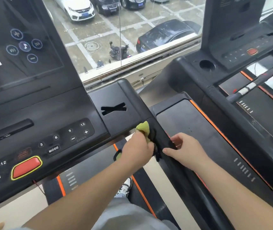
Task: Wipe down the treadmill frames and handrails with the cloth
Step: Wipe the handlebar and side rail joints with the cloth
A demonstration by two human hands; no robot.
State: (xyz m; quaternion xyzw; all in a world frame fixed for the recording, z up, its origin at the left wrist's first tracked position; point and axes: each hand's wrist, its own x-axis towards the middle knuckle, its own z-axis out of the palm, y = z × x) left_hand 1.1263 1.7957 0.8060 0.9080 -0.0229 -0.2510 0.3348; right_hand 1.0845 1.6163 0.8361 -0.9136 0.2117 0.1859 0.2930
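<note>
Left hand (136, 146): my fingers clamped on cloth (143, 128), cloth pressed on rail (133, 97). Right hand (184, 151) grips rail just behind. Rail's long axis runs ahead of fingers toward console (49, 130). Left hand nearer; next stroke likely forward.

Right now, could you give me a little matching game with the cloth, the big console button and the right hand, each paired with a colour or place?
1 cloth
2 big button
3 right hand

A red with a yellow rim
B grips the handrail
C yellow-green, bunched in the left hand

Pairs: 1-C, 2-A, 3-B
</note>
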